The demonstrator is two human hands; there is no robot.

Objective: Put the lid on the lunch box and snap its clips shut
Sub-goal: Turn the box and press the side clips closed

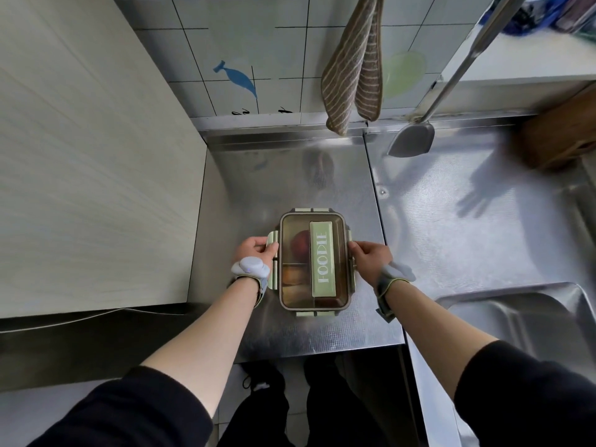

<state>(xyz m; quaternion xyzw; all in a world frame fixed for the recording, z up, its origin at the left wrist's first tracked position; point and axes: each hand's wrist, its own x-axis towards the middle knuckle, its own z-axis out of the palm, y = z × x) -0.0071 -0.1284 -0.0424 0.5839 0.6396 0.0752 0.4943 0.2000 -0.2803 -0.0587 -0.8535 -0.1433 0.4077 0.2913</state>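
Two hands on lunch box (314, 260), sitting mid steel counter (290, 175), lid (296, 227) already on. My left hand (254, 250) pinches left clip (273, 241), flared out. My right hand (371, 254) curls fingers onto right clip (349, 235).

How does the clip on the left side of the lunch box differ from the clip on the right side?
The left clip sticks outward, flared away from the lunch box, plainly not snapped; the right clip lies closer against the wall. The left hand grips the left clip's outer edge; the right hand covers much of the right clip. Both are pale green.
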